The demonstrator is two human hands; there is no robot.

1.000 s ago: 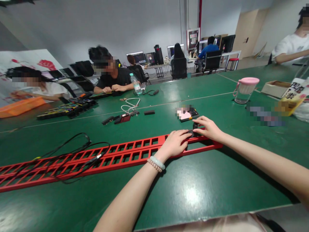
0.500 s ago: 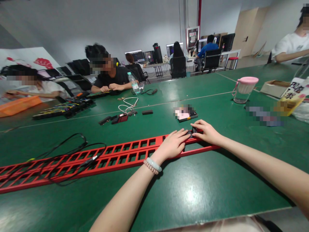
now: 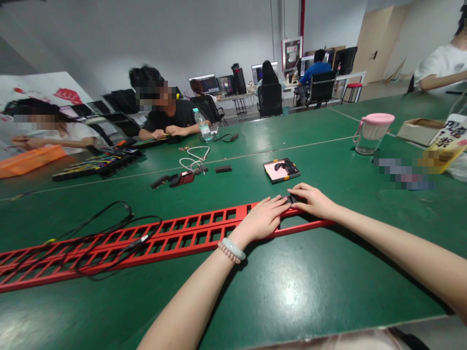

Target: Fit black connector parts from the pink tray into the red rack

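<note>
A long red slotted frame [image 3: 204, 219] runs across the green table [image 3: 292, 287]. My left hand [image 3: 260, 218], with a bangle and beads at the wrist, lies over its right part, fingers stretched toward a small black piece [image 3: 291, 200]. From the right, my right hand [image 3: 312, 200] has its curled fingertips on that black piece at the frame's upper rail. The fingers partly cover the piece, so its shape is unclear. Black cables [image 3: 126, 214] lie looped over the frame's left half. Just beyond my hands sits a shallow box [image 3: 272, 176] with black bits in it.
Farther back are dark blocks [image 3: 182, 179], a white cable [image 3: 189, 163], a bottle [image 3: 202, 125] and wired black strips [image 3: 105, 163]. On the right stand a pink-lidded cup [image 3: 372, 136] and an open carton [image 3: 419, 132]. People sit around the table.
My right fingers have lowered slightly onto the black piece, which now shows less. My left hand has edged a little to the right. The view has shifted slightly.
</note>
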